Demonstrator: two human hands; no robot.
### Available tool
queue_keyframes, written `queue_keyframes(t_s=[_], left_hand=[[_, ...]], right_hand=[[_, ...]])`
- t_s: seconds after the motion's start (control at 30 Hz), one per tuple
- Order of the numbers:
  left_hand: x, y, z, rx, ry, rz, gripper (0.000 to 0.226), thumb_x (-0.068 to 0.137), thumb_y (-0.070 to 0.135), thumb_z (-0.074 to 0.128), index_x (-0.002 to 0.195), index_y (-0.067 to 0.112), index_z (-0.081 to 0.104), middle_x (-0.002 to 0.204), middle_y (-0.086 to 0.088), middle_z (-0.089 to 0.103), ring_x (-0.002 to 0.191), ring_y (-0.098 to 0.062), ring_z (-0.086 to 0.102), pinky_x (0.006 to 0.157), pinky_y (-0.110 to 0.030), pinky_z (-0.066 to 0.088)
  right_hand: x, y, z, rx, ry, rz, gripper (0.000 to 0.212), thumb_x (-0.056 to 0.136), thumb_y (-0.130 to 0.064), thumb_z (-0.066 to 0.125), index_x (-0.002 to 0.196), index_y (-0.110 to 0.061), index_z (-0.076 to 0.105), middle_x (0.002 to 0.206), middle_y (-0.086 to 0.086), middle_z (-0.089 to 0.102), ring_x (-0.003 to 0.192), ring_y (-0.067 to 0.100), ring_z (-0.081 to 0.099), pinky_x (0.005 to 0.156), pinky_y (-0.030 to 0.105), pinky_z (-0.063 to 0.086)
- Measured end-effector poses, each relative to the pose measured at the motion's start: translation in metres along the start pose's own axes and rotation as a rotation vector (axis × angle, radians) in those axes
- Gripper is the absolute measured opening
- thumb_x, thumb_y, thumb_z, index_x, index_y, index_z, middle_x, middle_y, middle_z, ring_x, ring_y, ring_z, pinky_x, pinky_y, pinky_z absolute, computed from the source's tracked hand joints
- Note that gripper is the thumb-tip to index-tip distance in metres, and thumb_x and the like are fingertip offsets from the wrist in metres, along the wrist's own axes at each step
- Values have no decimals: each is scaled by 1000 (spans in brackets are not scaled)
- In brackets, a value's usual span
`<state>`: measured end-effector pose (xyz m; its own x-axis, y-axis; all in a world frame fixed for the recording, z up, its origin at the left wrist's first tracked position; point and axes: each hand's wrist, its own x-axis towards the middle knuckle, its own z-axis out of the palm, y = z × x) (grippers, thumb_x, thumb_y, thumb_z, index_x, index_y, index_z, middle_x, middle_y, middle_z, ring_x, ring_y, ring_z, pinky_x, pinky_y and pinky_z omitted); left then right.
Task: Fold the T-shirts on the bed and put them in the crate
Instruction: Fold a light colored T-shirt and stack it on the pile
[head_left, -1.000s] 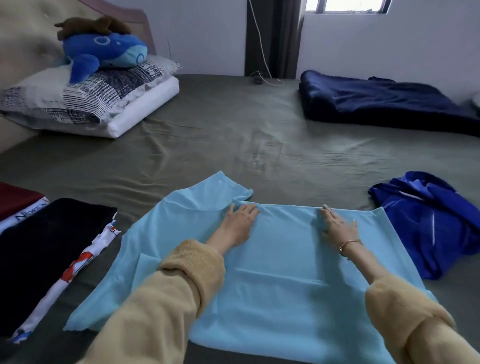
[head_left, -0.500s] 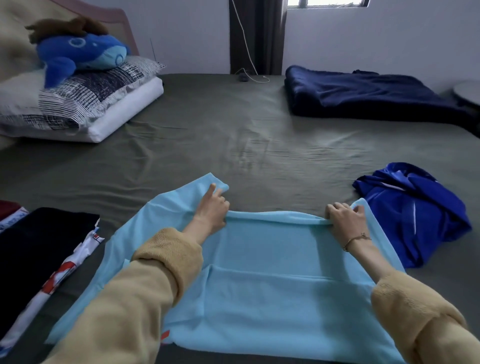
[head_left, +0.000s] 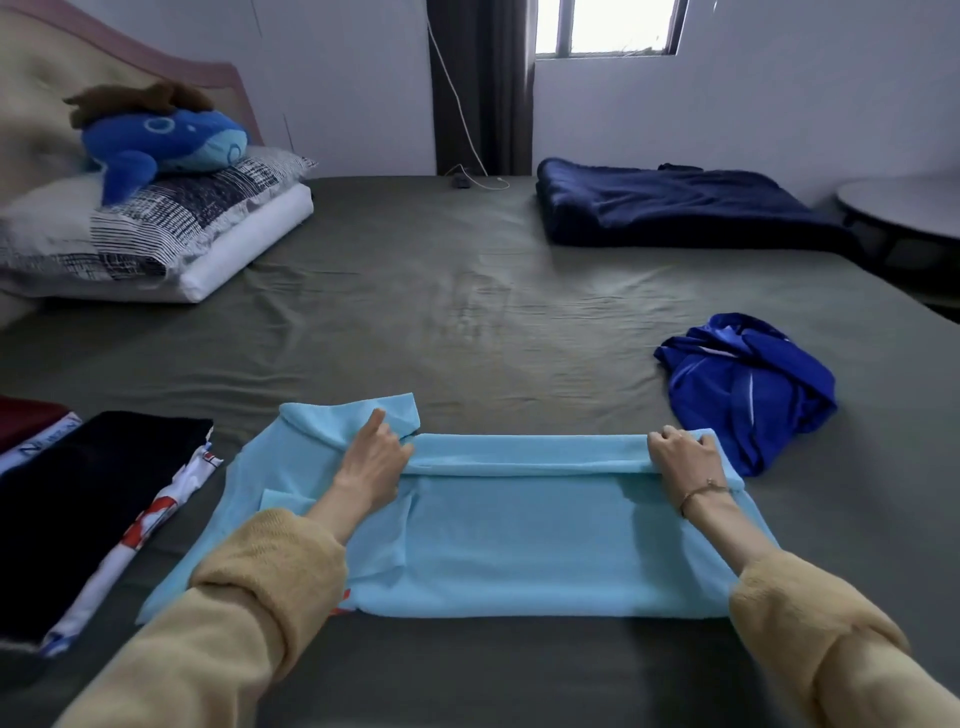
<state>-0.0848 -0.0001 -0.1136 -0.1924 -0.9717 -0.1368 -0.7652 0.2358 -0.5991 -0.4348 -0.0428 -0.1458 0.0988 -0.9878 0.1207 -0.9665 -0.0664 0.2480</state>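
Note:
A light blue T-shirt (head_left: 509, 540) lies spread on the grey-green bed (head_left: 467, 312) right in front of me. Its far edge is lifted into a rolled fold. My left hand (head_left: 371, 460) pinches that fold at its left end, beside a sleeve that sticks out. My right hand (head_left: 685, 457) grips the fold at its right end, fingers curled over the cloth. A crumpled royal blue T-shirt (head_left: 748, 384) sits to the right. Folded garments, black on top (head_left: 78, 499), lie at the left edge. No crate shows.
Stacked pillows (head_left: 156, 228) with a blue plush toy (head_left: 161, 140) fill the far left corner. A dark navy blanket (head_left: 675, 208) lies at the far right. A round table (head_left: 904, 208) stands off the bed's right side.
Both hands went from lying flat on the light blue shirt to taking hold of its far edge, and they have drawn it up and toward me into a fold.

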Motion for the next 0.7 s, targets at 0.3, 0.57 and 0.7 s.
queue_keyframes(t_s=[0.3, 0.57, 0.7], left_hand=[[-35, 4, -8, -26, -26, -37, 28, 90, 11, 43, 109, 23, 58, 108, 3, 64, 108, -18, 57, 114, -39, 8], [-31, 38, -9, -116, 104, -132, 21, 88, 14, 47, 106, 19, 56, 101, -2, 62, 101, -21, 56, 95, -39, 10], [-19, 62, -18, -332, 187, -35, 24, 72, 29, 68, 91, 14, 62, 89, -6, 61, 83, -22, 59, 79, -36, 29]], right_hand=[[-25, 7, -2, 33, -98, 77, 33, 92, 5, 38, 114, -15, 54, 121, 3, 49, 117, 18, 46, 84, 27, 36], [-36, -1, -4, 131, -92, 125, 35, 91, 6, 36, 118, -12, 50, 122, 6, 48, 120, 21, 43, 91, 33, 37], [-36, -25, -4, 461, 2, 63, 35, 93, -9, 27, 121, -8, 49, 129, 12, 47, 123, 25, 44, 91, 37, 39]])
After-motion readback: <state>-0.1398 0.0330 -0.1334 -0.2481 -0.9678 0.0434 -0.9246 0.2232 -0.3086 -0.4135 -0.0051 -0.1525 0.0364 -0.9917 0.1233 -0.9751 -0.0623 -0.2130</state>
